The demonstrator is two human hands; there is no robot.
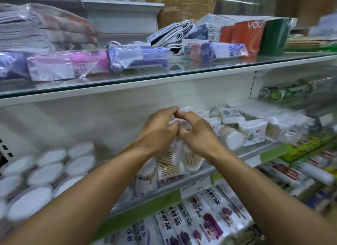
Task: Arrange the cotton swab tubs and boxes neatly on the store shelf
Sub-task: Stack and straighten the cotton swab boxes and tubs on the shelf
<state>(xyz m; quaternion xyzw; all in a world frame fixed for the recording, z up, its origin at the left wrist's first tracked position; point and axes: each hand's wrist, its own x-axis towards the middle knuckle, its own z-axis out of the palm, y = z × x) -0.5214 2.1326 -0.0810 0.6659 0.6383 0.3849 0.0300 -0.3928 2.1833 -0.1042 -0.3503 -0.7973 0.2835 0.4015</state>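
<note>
On the middle shelf [255, 150] my left hand [158, 129] and my right hand [197, 133] meet fingertip to fingertip over a small white cotton swab box [186, 125]. Both hands curl round it, and they hide most of it. Clear swab boxes [169, 157] with wooden sticks lie stacked and tilted just below my wrists. Round tubs with white lids [45, 171] stand in rows at the left, blurred. To the right a round tub [231, 137] lies on its side among white swab boxes [254, 131].
A glass shelf [182, 75] close above carries wrapped cloths and towels [82, 64] and orange and green packs [249, 36]. Bagged swabs [284, 126] lie at the far right. Purple-printed packs [206, 219] fill the shelf below.
</note>
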